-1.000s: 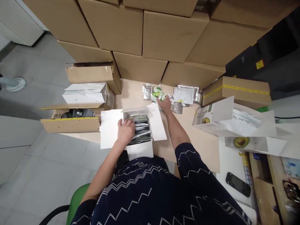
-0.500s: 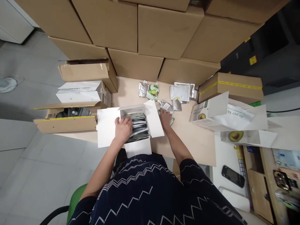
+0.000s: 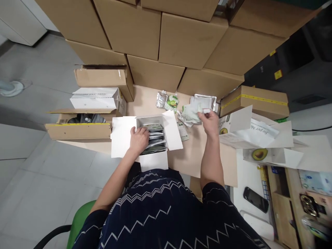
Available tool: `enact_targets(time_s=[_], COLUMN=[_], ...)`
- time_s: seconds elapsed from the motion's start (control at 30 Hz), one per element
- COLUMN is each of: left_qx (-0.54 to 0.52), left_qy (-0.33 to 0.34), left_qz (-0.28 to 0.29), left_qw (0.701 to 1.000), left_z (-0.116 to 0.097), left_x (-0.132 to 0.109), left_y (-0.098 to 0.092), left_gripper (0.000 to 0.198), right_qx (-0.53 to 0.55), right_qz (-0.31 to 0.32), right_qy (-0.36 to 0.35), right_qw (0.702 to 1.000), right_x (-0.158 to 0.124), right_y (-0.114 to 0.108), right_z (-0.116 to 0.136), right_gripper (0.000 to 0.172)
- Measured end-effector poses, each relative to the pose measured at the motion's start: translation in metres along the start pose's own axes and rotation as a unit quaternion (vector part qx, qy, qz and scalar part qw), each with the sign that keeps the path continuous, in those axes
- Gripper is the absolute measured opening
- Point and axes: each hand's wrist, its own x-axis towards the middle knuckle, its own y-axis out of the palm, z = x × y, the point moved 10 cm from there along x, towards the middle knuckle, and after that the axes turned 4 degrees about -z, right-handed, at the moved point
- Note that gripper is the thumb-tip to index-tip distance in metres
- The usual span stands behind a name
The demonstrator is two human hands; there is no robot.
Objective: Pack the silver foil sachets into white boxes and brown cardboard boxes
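Observation:
An open white box (image 3: 154, 162) stands at the near edge of the table, packed with a row of upright spout pouches (image 3: 157, 138). Across its left wall lies my left hand (image 3: 139, 140), thumb apart and fingers resting on the pouches' left edges. My right hand (image 3: 210, 121) pinches a pale green spout pouch (image 3: 191, 113) near its white cap, above other pouches on the table. Under and beside it lie a flat green-white pouch (image 3: 183, 131) and a stack of silver pouches (image 3: 204, 100). Farther left are a small silver pouch (image 3: 161, 99) and a green avocado pouch (image 3: 172, 102).
Stacked brown cartons (image 3: 192, 41) wall off the table's (image 3: 186, 155) back. Left stand an open carton (image 3: 77, 132) with dark contents and a white box (image 3: 93, 100). On the right are open white avocado-print boxes (image 3: 233, 133), a taped carton (image 3: 264, 100) and a phone (image 3: 256, 199).
My right hand has lifted a spout pouch from beside the box and carried it right and slightly away from me. My left hand stays at the box.

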Motion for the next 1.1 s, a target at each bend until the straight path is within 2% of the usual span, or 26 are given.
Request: enact_targets(time_s=[0.1, 0.17, 0.2, 0.3, 0.37, 0.4, 0.47, 0.53, 0.63, 0.73, 0.83, 0.93, 1.1], left_qx=[0.001, 0.004, 0.006, 0.01, 0.01, 0.01, 0.008, 0.01, 0.016, 0.011, 0.0, -0.009, -0.014], left_qy=[-0.001, 0.0, 0.0, 0.001, 0.001, 0.001, 0.002, 0.004, 0.007, 0.007, 0.004, -0.002, -0.015], left_qz=[0.002, 0.0, -0.001, -0.001, -0.001, -0.002, -0.003, -0.004, -0.007, -0.01, -0.01, -0.011, -0.015], left_qw=[1.0, 1.0, 1.0, 1.0, 1.0, 1.0, 1.0, 1.0, 1.0, 1.0, 1.0, 1.0, 1.0], left_z=[0.0, 0.001, 0.001, 0.0, 0.0, 0.0, 0.0, 0.0, -0.001, 0.0, 0.0, 0.001, 0.004], left_x=[0.0, 0.0, -0.001, -0.001, -0.001, -0.001, 0.0, 0.0, -0.001, -0.001, -0.002, -0.002, -0.001], left_y=[0.002, 0.002, 0.002, 0.002, 0.002, 0.001, 0.001, 0.001, 0.001, 0.001, 0.001, 0.0, -0.001], left_gripper=[0.038, 0.039, 0.039, 0.039, 0.039, 0.039, 0.038, 0.038, 0.04, 0.038, 0.036, 0.036, 0.038], right_qx=[0.071, 0.078, 0.073, 0.036, 0.011, 0.001, -0.022, -0.047, -0.08, -0.15, -0.224, -0.279, -0.37], right_qz=[-0.034, -0.009, 0.023, 0.2, 0.321, 0.362, 0.402, 0.41, 0.416, 0.432, 0.44, 0.449, 0.454], right_qy=[-0.087, -0.14, -0.161, -0.207, -0.23, -0.242, -0.262, -0.264, -0.237, -0.211, -0.225, -0.257, -0.255], right_qw=[0.993, 0.987, 0.984, 0.957, 0.919, 0.9, 0.877, 0.872, 0.874, 0.864, 0.84, 0.809, 0.769], right_x=[-0.007, -0.017, -0.023, -0.048, -0.068, -0.077, -0.087, -0.089, -0.086, -0.085, -0.086, -0.089, -0.089], right_y=[-0.023, -0.019, -0.01, 0.044, 0.088, 0.108, 0.144, 0.176, 0.218, 0.246, 0.26, 0.265, 0.266], right_z=[0.063, 0.108, 0.128, 0.176, 0.193, 0.197, 0.195, 0.182, 0.151, 0.119, 0.106, 0.11, 0.117], right_gripper=[0.033, 0.031, 0.03, 0.025, 0.022, 0.021, 0.021, 0.023, 0.023, 0.023, 0.023, 0.025, 0.032])
